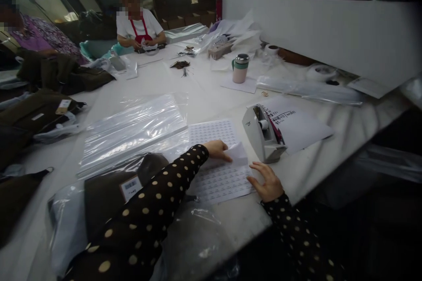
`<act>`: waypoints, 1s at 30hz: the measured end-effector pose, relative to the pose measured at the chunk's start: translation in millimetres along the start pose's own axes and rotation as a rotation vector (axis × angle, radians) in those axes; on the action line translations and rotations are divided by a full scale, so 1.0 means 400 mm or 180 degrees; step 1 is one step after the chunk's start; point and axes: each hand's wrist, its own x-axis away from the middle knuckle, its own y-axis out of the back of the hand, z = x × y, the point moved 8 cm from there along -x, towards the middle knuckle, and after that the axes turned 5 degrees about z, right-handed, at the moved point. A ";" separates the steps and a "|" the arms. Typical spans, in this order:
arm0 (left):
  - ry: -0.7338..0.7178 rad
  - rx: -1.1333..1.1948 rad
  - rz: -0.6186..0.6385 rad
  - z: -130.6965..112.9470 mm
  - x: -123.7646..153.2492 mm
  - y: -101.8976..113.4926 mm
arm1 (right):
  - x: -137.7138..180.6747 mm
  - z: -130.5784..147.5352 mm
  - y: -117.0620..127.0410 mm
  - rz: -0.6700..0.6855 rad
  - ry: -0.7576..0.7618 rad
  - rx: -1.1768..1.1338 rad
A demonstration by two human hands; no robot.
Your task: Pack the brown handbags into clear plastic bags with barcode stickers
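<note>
A white sheet of small printed labels (220,180) lies on the white table (204,92) in front of me. My left hand (218,149) reaches across it and pinches a lifted white flap (238,154) of the sheet. My right hand (267,181) rests on the sheet's right edge, its fingers spread flat. Under my left forearm lies a dark folded garment (108,193) in a clear bag, with a white barcode tag (131,187) on it. A grey tape dispenser (263,134) stands just beyond my right hand.
A stack of clear plastic bags (135,129) lies to the left. White paper (296,125) sits under the dispenser, a pink and green mug (240,68) farther back. Dark garments (49,109) pile at the left. A person in a red apron (138,26) works at the far end. A white partition (323,35) runs along the right.
</note>
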 end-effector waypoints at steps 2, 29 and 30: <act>-0.0124 0.0099 0.0168 -0.015 -0.002 -0.001 | -0.011 -0.025 -0.004 0.0061 -0.0279 -0.0355; -0.0335 0.0462 0.0124 -0.002 0.019 0.002 | -0.036 -0.094 -0.062 0.0978 -0.1243 -0.1535; -0.0313 0.0429 0.0128 -0.001 0.018 -0.001 | -0.037 -0.091 -0.056 0.0933 -0.1208 -0.1387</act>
